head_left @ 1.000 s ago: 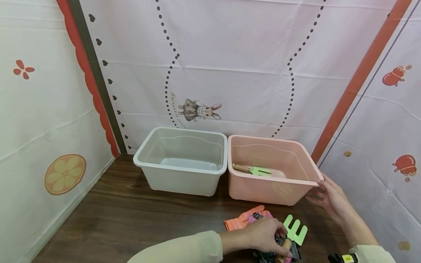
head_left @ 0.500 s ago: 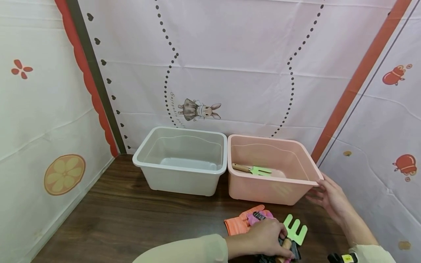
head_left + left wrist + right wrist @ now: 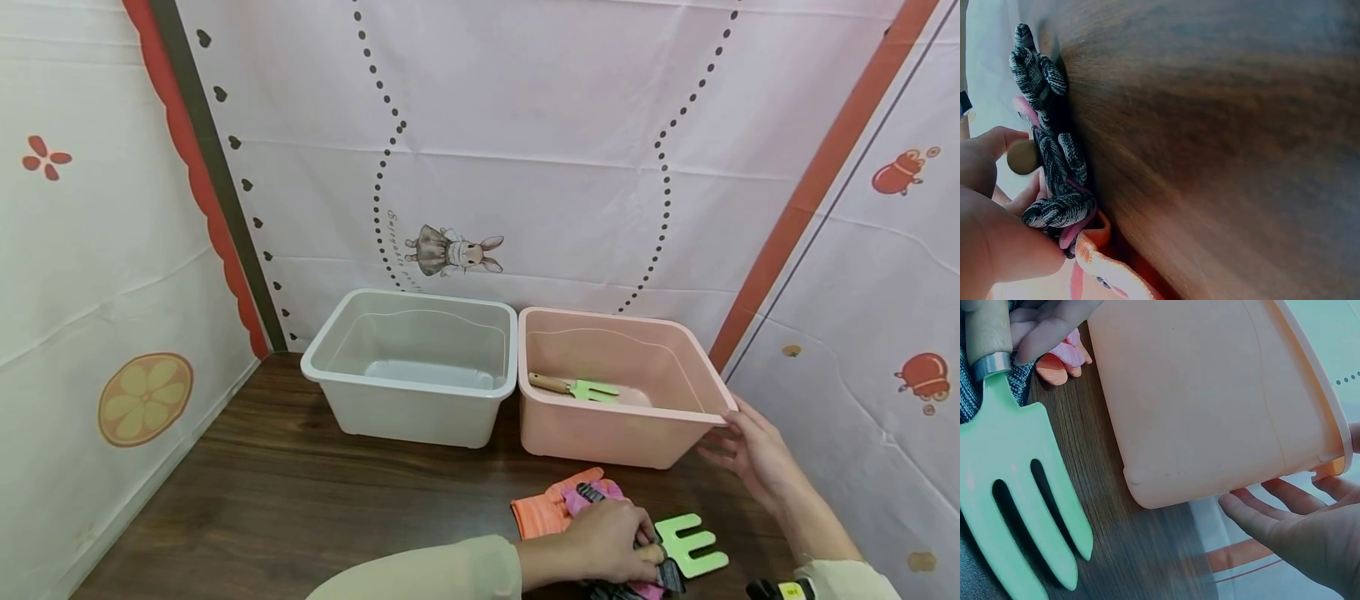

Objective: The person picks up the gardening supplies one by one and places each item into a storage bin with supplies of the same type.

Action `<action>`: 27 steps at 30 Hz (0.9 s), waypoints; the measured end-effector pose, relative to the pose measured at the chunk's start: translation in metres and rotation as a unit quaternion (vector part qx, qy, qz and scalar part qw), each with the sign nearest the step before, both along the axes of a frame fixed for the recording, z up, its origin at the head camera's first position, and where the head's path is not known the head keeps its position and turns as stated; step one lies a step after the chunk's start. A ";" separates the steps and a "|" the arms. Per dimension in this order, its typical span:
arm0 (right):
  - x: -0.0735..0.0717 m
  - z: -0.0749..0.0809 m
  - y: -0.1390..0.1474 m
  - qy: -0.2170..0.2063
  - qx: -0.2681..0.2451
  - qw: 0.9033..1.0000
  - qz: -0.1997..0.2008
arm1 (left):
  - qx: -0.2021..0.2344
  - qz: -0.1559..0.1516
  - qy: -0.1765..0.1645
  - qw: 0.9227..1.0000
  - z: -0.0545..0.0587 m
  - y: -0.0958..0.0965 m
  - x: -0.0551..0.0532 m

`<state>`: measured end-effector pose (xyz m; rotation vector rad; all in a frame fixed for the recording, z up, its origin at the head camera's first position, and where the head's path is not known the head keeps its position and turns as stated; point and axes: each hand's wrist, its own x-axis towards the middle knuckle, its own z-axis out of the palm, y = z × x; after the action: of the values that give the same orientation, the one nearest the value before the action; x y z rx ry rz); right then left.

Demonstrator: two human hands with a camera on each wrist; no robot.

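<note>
My left hand (image 3: 611, 542) pinches the wooden handle of a green garden hand fork (image 3: 690, 546), whose tines point right in the head view. The round handle end (image 3: 1023, 157) shows between thumb and fingers in the left wrist view. Beneath lie dark grey-and-pink gloves (image 3: 1054, 156), partly hidden by the hand. An orange glove (image 3: 540, 515) with a pink one (image 3: 592, 493) on it lies just beyond. My right hand (image 3: 757, 450) holds the near right corner of a pink bin (image 3: 600, 437), thumb at the rim and fingers under it.
Inside the pink bin lies another green hand fork (image 3: 592, 390) with a wooden handle. A pale grey bin (image 3: 420, 417) stands against its left side. Both are on a dark wooden table (image 3: 300, 500), close to printed cloth walls (image 3: 562, 208) at the back and sides.
The hand fork under my left hand has swung so that its tines point more to the right and nearer me. My right hand has stayed at the pink bin's corner.
</note>
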<state>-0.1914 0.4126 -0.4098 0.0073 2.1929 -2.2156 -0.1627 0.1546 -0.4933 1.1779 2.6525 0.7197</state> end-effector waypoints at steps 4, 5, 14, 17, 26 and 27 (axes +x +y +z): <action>0.000 0.001 -0.001 -0.004 0.011 1.000 -0.005 | -0.009 0.004 0.024 1.000 0.001 0.000 0.002; 0.000 0.001 -0.002 -0.006 0.013 1.000 -0.006 | -0.012 0.005 0.028 1.000 0.002 0.000 0.002; 0.001 0.000 -0.001 -0.013 0.017 1.000 -0.010 | -0.016 -0.007 0.043 0.999 -0.002 0.002 0.001; 0.001 -0.001 0.000 -0.015 0.017 1.000 -0.010 | -0.009 -0.009 0.042 0.999 -0.003 0.002 0.000; 0.000 0.000 -0.003 -0.012 0.018 1.000 -0.015 | -0.002 -0.016 0.032 0.999 0.003 -0.001 -0.003; 0.000 0.000 -0.003 -0.013 0.019 1.000 -0.016 | -0.004 -0.019 0.030 0.999 0.004 -0.002 -0.004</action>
<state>-0.1912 0.4096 -0.4097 0.0730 2.2374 -2.1756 -0.1666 0.1530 -0.4889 1.2623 2.6707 0.6773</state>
